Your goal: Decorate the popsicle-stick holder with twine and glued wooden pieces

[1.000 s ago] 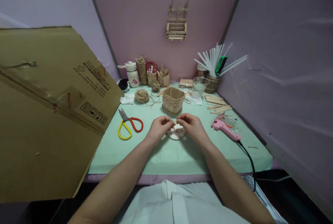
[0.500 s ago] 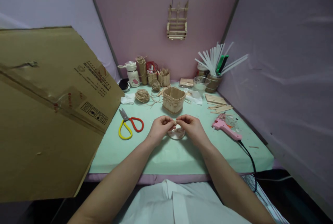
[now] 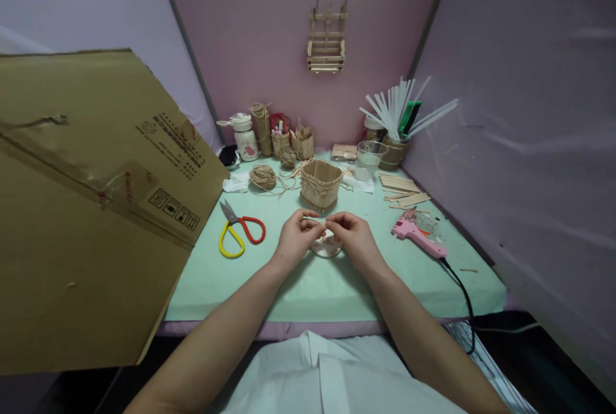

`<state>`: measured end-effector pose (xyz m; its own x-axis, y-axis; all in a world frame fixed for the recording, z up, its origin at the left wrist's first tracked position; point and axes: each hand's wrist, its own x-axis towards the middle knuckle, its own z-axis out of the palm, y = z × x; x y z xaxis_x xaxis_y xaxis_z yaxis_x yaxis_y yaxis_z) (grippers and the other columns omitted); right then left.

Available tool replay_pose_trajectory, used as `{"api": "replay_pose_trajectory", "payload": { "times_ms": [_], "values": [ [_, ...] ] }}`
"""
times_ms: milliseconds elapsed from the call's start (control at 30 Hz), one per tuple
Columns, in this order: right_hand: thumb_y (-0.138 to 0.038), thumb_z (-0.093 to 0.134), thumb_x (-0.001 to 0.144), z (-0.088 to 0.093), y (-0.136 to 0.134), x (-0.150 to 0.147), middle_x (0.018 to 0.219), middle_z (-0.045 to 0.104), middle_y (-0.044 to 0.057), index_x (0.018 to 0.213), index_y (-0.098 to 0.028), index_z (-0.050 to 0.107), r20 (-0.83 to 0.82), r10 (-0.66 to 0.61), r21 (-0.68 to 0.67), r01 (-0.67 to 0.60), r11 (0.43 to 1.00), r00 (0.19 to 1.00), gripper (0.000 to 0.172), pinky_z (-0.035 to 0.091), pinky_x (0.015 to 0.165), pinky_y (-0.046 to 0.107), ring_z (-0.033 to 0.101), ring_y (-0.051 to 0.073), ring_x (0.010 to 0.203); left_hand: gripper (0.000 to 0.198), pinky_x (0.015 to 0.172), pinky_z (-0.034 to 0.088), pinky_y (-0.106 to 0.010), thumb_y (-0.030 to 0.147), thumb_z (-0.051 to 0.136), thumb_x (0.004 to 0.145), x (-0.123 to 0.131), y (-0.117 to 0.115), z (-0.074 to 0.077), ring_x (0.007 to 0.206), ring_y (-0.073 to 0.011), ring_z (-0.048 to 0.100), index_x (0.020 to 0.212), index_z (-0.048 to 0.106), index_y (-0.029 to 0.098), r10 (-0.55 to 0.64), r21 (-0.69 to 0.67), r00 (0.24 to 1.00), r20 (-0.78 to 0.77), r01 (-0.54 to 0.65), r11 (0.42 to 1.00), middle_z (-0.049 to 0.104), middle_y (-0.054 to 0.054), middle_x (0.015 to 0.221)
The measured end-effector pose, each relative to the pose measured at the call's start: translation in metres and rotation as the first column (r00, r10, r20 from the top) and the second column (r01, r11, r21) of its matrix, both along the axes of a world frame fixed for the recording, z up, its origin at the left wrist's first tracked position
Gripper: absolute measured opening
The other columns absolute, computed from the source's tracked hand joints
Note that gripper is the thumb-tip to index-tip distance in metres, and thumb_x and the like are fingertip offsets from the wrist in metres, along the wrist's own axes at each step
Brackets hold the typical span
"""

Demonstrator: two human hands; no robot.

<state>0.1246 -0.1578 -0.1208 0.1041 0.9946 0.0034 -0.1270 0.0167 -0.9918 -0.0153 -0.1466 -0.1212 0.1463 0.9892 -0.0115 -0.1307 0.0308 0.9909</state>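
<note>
My left hand (image 3: pixel 301 237) and my right hand (image 3: pixel 355 237) meet at the middle of the table, thumbs and forefingers pinched together. Between the fingertips is a tiny pale piece, too small to name. Below them lies a small round whitish dish or lid (image 3: pixel 327 246), partly covered by the fingers. Just beyond stands a wooden-stick basket (image 3: pixel 320 184) with a braided cord rim. Left of my hands, scissors (image 3: pixel 238 228) with one yellow and one red handle lie with blades apart. A pink glue gun (image 3: pixel 418 237) rests to the right.
A large cardboard sheet (image 3: pixel 96 208) leans in from the left. Twine balls (image 3: pixel 262 176), a white bottle (image 3: pixel 245 138) and stick-filled cups line the back. Wooden sticks (image 3: pixel 402 188) and a pot of white glue sticks (image 3: pixel 395 152) are at right. The glue gun's cord (image 3: pixel 459 282) drops over the edge.
My left fingers have lifted and spread slightly, the forefinger moving up from the pinch. My right hand stays nearly where it was. The objects on the table have not moved.
</note>
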Motion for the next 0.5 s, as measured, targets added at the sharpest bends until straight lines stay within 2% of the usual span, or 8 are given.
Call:
{"api": "replay_pose_trajectory", "payload": {
  "times_ms": [333, 500],
  "values": [
    [-0.040, 0.074, 0.063, -0.0015, 0.0005, 0.0013, 0.070, 0.065, 0.001, 0.079, -0.017, 0.070, -0.019, -0.013, -0.022, 0.013, 1.000, 1.000, 0.028, 0.042, 0.058, 0.026, 0.054, 0.014, 0.062, 0.037, 0.068, 0.046, -0.026, 0.025, 0.073, 0.069, -0.0004, 0.0017, -0.0036, 0.068, -0.0130, 0.063, 0.099, 0.052, 0.019, 0.023, 0.076, 0.999, -0.031, -0.021, 0.997, 0.066, 0.002, 0.069],
    [-0.040, 0.071, 0.067, -0.0033, 0.0015, 0.0060, 0.067, 0.063, 0.000, 0.074, -0.017, 0.069, 0.026, -0.063, 0.034, 0.062, 0.998, 0.998, 0.024, 0.041, 0.060, 0.026, 0.052, 0.013, 0.061, 0.037, 0.067, 0.046, -0.025, 0.025, 0.073, 0.069, -0.0008, 0.0028, -0.0027, 0.067, -0.0127, 0.063, 0.098, 0.052, 0.019, 0.053, 0.076, 0.999, -0.008, -0.052, 0.996, 0.066, 0.003, 0.069]
  ]
}}
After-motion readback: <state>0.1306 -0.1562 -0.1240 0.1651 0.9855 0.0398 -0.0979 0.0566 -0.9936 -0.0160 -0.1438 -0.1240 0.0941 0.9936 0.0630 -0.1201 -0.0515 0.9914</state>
